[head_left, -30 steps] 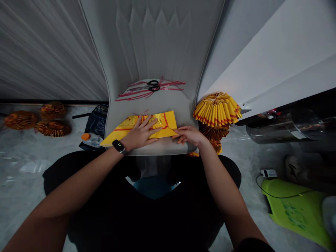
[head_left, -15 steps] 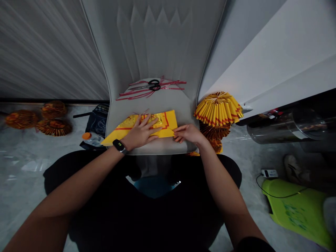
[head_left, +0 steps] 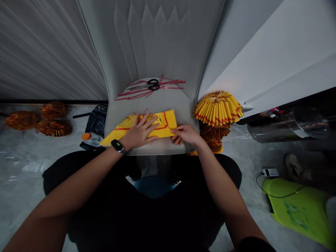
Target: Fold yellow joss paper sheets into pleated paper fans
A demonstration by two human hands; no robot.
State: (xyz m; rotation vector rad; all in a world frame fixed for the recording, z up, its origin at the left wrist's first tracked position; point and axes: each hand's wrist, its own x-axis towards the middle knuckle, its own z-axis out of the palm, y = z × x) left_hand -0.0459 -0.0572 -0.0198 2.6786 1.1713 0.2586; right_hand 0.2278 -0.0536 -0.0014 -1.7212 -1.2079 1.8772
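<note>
Right hand slid slightly inward — onto the yellow joss paper.

Single head-worn camera, above the person's torso; faces forward and down onto the grey padded chair seat; close to the seat, with the left hand and right hand in frame; wide lens also takes in the concrete floor either side of the seat.

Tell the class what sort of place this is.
Probably a room in a home, used for paper craft: a grey upholstered chair as work surface, folded yellow-and-red paper fans beside it, and black-handled scissors on the seat.
</note>
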